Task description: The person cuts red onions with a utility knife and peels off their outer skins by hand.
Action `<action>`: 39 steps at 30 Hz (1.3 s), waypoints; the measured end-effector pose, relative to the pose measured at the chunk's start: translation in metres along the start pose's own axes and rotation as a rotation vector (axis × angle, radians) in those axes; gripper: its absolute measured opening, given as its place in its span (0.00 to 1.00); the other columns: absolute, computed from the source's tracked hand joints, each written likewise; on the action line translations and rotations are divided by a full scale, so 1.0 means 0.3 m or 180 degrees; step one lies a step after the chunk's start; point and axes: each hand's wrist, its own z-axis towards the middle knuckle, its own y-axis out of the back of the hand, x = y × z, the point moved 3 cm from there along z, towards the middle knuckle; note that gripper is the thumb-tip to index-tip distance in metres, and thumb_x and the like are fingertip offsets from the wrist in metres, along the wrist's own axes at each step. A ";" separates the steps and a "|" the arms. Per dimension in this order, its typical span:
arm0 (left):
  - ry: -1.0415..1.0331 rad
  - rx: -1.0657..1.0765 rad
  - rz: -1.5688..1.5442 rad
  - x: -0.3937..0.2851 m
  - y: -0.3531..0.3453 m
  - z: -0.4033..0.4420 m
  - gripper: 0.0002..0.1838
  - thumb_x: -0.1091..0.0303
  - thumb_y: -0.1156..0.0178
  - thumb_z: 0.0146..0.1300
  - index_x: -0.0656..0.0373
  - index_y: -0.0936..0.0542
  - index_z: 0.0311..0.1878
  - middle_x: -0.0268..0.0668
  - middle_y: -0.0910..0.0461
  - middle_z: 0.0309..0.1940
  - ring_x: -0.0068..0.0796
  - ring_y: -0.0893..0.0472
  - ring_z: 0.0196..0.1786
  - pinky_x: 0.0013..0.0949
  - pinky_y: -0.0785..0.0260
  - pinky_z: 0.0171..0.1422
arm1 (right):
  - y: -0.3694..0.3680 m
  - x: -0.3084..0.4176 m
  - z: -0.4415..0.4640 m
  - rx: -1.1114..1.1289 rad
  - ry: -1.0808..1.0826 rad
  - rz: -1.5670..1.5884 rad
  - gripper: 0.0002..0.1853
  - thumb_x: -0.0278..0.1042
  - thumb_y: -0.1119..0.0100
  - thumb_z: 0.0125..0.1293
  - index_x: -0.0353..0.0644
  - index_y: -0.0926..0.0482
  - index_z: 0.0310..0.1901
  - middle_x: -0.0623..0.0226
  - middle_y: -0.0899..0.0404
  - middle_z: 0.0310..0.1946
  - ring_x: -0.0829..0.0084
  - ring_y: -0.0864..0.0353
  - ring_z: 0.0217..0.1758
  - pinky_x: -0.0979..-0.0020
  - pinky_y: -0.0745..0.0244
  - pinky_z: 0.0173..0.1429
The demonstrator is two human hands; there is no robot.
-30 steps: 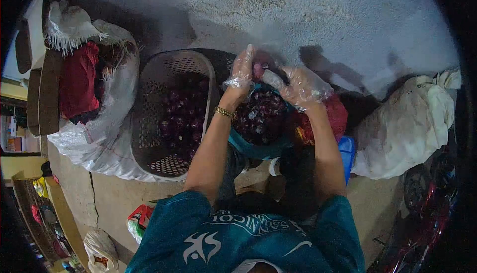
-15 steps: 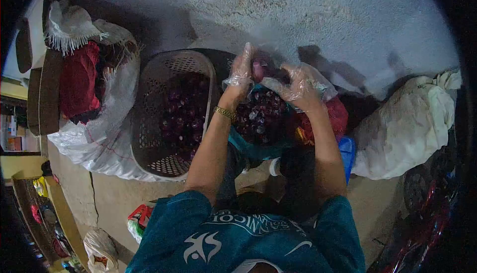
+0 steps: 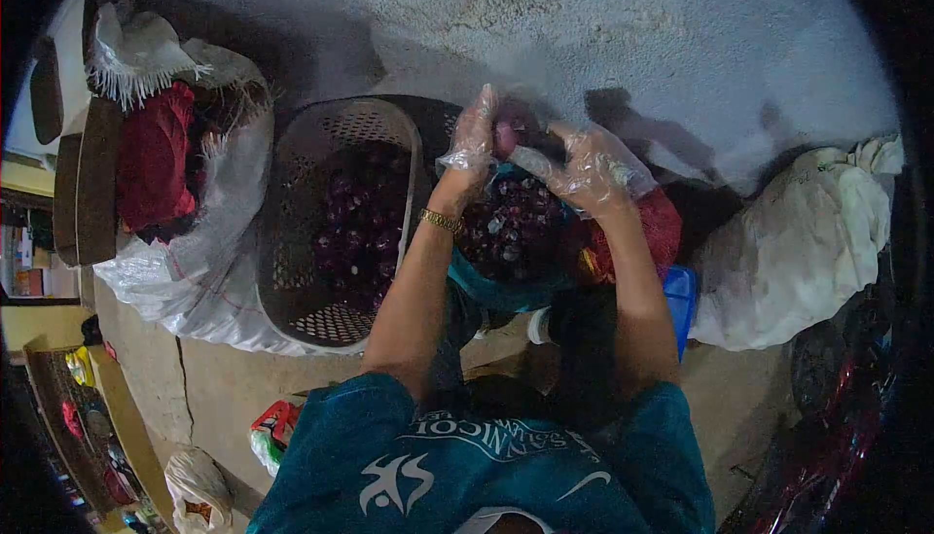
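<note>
A reddish-purple onion is in my left hand, held against the thumb side with the fingers pointing up. My right hand is just to the right, its thumb reaching toward the onion and its other fingers bent. Whatever lies in the right fingers is dark and hidden. Both hands wear clear plastic gloves. Below them a teal container holds many dark onions and papery skins. On the left, an oval perforated plastic basket holds more purple onions.
A white woven sack with a red mesh bag stands at far left. A red net bag and a blue plastic object are right of the container. Farther right slumps a pale full sack. A rough wall rises behind.
The onion sits slightly differently in the left hand, with less of it showing. My right hand has barely shifted, and the arms stay in nearly the same place.
</note>
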 end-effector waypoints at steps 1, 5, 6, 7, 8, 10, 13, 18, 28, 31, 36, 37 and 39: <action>-0.0010 0.0045 0.0013 -0.009 -0.003 -0.004 0.29 0.41 0.55 0.69 0.61 0.21 0.41 0.30 0.24 0.27 0.17 0.32 0.23 0.22 0.38 0.26 | -0.008 -0.009 -0.001 0.0000 -0.0002 0.0000 0.29 0.60 0.38 0.55 0.36 0.19 0.40 0.45 0.20 0.31 0.46 0.20 0.37 0.54 0.26 0.40; -0.0086 -0.0027 0.0371 -0.044 -0.013 -0.032 0.31 0.40 0.56 0.68 0.63 0.21 0.43 0.33 0.22 0.32 0.21 0.28 0.30 0.25 0.33 0.36 | -0.017 -0.014 -0.002 0.0201 -0.0184 -0.0468 0.25 0.56 0.39 0.57 0.38 0.19 0.40 0.45 0.20 0.33 0.46 0.21 0.39 0.53 0.27 0.43; -0.0101 0.0060 0.0370 -0.045 -0.016 -0.034 0.31 0.40 0.57 0.69 0.63 0.21 0.43 0.34 0.21 0.34 0.23 0.27 0.34 0.27 0.33 0.41 | -0.017 -0.015 -0.003 0.0428 -0.0481 -0.0750 0.23 0.54 0.39 0.57 0.39 0.19 0.40 0.46 0.20 0.33 0.46 0.21 0.39 0.52 0.28 0.44; -0.0119 0.0148 0.0369 -0.046 -0.018 -0.035 0.32 0.40 0.58 0.69 0.64 0.21 0.43 0.36 0.21 0.36 0.24 0.26 0.37 0.29 0.32 0.46 | -0.020 -0.025 -0.006 0.0429 -0.0481 -0.0750 0.23 0.54 0.39 0.57 0.39 0.19 0.40 0.46 0.20 0.33 0.46 0.21 0.39 0.52 0.28 0.44; -0.0119 0.0148 0.0369 -0.041 -0.016 -0.030 0.32 0.40 0.58 0.69 0.64 0.21 0.43 0.36 0.21 0.36 0.24 0.26 0.37 0.29 0.32 0.46 | -0.026 -0.039 -0.011 0.0328 -0.0190 -0.0617 0.23 0.53 0.38 0.56 0.39 0.19 0.41 0.46 0.20 0.33 0.45 0.21 0.39 0.52 0.28 0.44; -0.0209 0.0166 0.0497 -0.027 -0.012 -0.015 0.32 0.40 0.59 0.69 0.64 0.21 0.44 0.35 0.21 0.35 0.25 0.27 0.36 0.30 0.32 0.47 | -0.069 -0.117 -0.028 0.0227 0.0099 -0.0485 0.22 0.52 0.38 0.55 0.40 0.19 0.42 0.46 0.20 0.32 0.45 0.22 0.38 0.53 0.28 0.44; 0.0083 0.0132 0.0485 -0.021 -0.009 -0.022 0.32 0.40 0.58 0.69 0.64 0.21 0.44 0.35 0.22 0.34 0.26 0.27 0.35 0.30 0.33 0.47 | -0.109 -0.176 -0.037 -0.0237 0.0724 -0.0277 0.22 0.50 0.38 0.55 0.41 0.18 0.44 0.46 0.20 0.32 0.45 0.22 0.37 0.52 0.28 0.44; 0.0150 0.0077 0.0320 -0.028 -0.021 -0.039 0.32 0.39 0.57 0.68 0.63 0.21 0.41 0.31 0.25 0.29 0.22 0.31 0.29 0.27 0.36 0.37 | -0.077 -0.108 -0.051 -0.0074 0.0571 -0.0832 0.22 0.50 0.41 0.59 0.37 0.19 0.41 0.46 0.21 0.30 0.47 0.22 0.37 0.55 0.29 0.46; 0.0319 0.0187 0.0698 -0.002 0.012 -0.025 0.32 0.37 0.58 0.67 0.60 0.21 0.38 0.32 0.26 0.23 0.23 0.30 0.24 0.29 0.37 0.29 | -0.055 -0.034 -0.045 0.0549 0.0582 -0.0655 0.26 0.63 0.45 0.59 0.45 0.17 0.31 0.52 0.21 0.24 0.51 0.20 0.29 0.54 0.27 0.36; 0.0096 0.0123 0.0408 0.003 0.007 -0.021 0.33 0.36 0.58 0.67 0.61 0.21 0.42 0.33 0.24 0.24 0.25 0.28 0.26 0.29 0.34 0.33 | -0.057 -0.009 -0.040 0.0461 0.0887 -0.0457 0.26 0.64 0.44 0.58 0.44 0.17 0.30 0.54 0.21 0.22 0.52 0.20 0.27 0.55 0.27 0.34; 0.0462 -0.0258 -0.0314 -0.003 0.021 -0.004 0.36 0.34 0.57 0.66 0.64 0.21 0.44 0.39 0.21 0.34 0.31 0.21 0.32 0.30 0.28 0.38 | -0.063 0.050 -0.051 0.1718 0.0396 -0.0944 0.28 0.64 0.44 0.58 0.43 0.17 0.27 0.53 0.19 0.26 0.52 0.19 0.32 0.55 0.26 0.40; 0.0623 -0.0289 -0.0547 -0.022 0.019 -0.014 0.36 0.34 0.57 0.65 0.64 0.21 0.43 0.41 0.20 0.37 0.33 0.19 0.36 0.30 0.27 0.39 | -0.112 0.003 -0.064 0.1256 0.0876 -0.0719 0.30 0.67 0.48 0.59 0.42 0.17 0.25 0.51 0.20 0.26 0.51 0.20 0.33 0.54 0.26 0.42; 0.0843 -0.0372 -0.0737 -0.008 0.046 0.005 0.37 0.33 0.57 0.65 0.65 0.22 0.44 0.43 0.20 0.39 0.35 0.19 0.38 0.32 0.25 0.41 | -0.162 -0.061 -0.086 0.1299 0.0762 -0.0883 0.31 0.67 0.49 0.59 0.41 0.18 0.25 0.51 0.20 0.25 0.51 0.19 0.33 0.54 0.26 0.42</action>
